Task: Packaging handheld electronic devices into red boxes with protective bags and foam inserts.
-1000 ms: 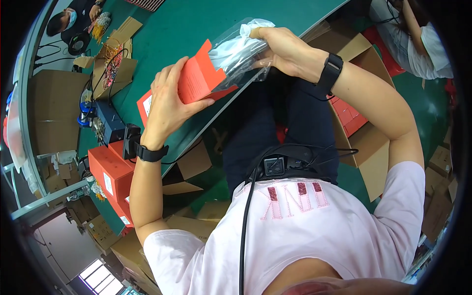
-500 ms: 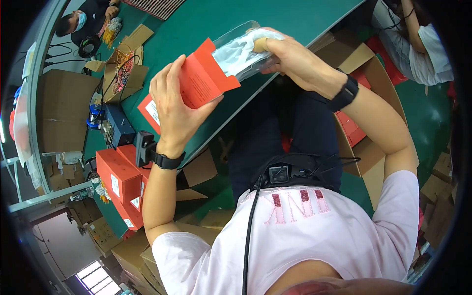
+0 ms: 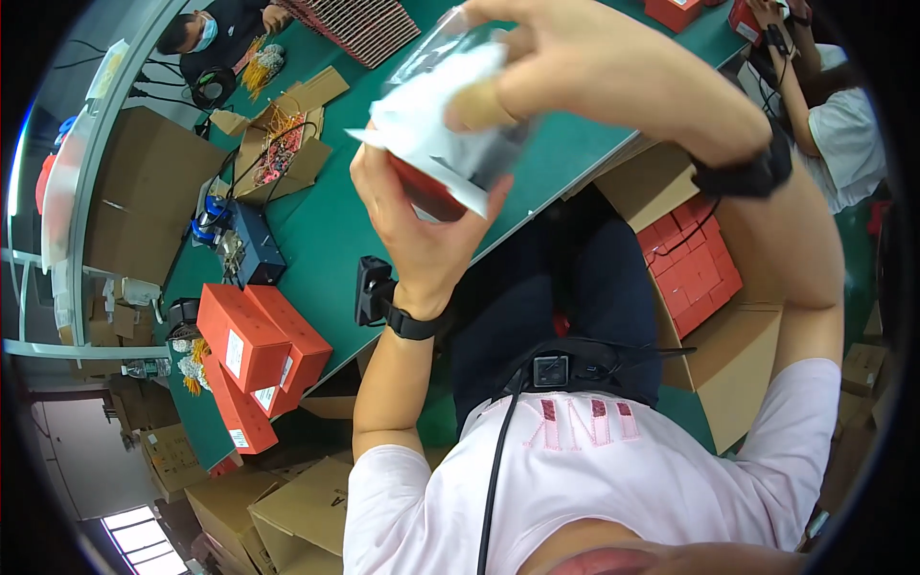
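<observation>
My left hand (image 3: 422,225) grips a small red box (image 3: 426,192) from below, held up close above the green table (image 3: 326,230). My right hand (image 3: 585,62) comes in from the upper right and pinches a clear plastic bag (image 3: 436,129) with white contents, which lies over the red box and hides most of it. Both wrists wear black bands. The two hands are close together, raised near the camera.
Red boxes (image 3: 254,350) are stacked at the table's left end beside a blue device (image 3: 244,244). An open carton of red boxes (image 3: 695,273) stands by my right leg. Another person (image 3: 216,34) works at the far side; a third sits at upper right (image 3: 843,153). Cardboard cartons (image 3: 278,517) crowd the floor.
Both hands have lifted the red box and the plastic bag up toward the camera. The bag now covers most of the box, which showed plainly before.
</observation>
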`<state>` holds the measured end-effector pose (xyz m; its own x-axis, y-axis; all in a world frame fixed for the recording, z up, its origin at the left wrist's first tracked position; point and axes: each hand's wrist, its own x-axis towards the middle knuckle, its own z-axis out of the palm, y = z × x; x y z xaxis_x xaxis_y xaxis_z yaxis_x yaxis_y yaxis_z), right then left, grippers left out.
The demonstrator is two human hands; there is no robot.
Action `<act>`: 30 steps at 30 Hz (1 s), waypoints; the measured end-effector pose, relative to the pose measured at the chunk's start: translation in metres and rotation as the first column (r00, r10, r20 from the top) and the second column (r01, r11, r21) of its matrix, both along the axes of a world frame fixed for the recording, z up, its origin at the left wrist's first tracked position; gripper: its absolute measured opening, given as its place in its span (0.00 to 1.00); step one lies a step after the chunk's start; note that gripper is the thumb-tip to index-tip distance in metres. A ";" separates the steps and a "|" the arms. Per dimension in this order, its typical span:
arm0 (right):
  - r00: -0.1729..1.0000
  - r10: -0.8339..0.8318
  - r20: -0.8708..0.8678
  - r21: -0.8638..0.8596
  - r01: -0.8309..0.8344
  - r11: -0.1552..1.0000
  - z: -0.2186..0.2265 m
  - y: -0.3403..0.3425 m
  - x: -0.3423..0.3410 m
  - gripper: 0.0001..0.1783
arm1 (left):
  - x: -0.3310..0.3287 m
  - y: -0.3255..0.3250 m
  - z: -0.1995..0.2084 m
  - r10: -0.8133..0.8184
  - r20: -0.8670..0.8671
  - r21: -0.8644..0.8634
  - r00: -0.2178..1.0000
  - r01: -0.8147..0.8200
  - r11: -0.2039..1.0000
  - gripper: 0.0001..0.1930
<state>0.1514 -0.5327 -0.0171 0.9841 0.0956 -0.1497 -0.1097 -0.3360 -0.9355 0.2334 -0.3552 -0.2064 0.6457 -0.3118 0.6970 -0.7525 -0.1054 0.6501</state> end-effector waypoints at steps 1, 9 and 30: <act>0.999 0.041 0.019 -0.095 -0.039 0.995 0.002 -0.001 0.010 0.36 | -0.002 -0.003 0.003 -0.025 -0.103 -0.034 0.994 0.021 0.999 0.54; 0.882 0.440 0.171 -0.876 -0.068 0.478 -0.016 0.023 0.043 0.22 | 0.026 0.010 -0.006 -0.310 -0.208 -0.231 0.928 0.262 0.937 0.54; 0.831 0.551 0.076 -0.967 -0.073 0.243 -0.050 0.076 0.101 0.07 | 0.036 0.031 0.001 -0.385 -0.253 -0.315 0.887 0.301 0.900 0.60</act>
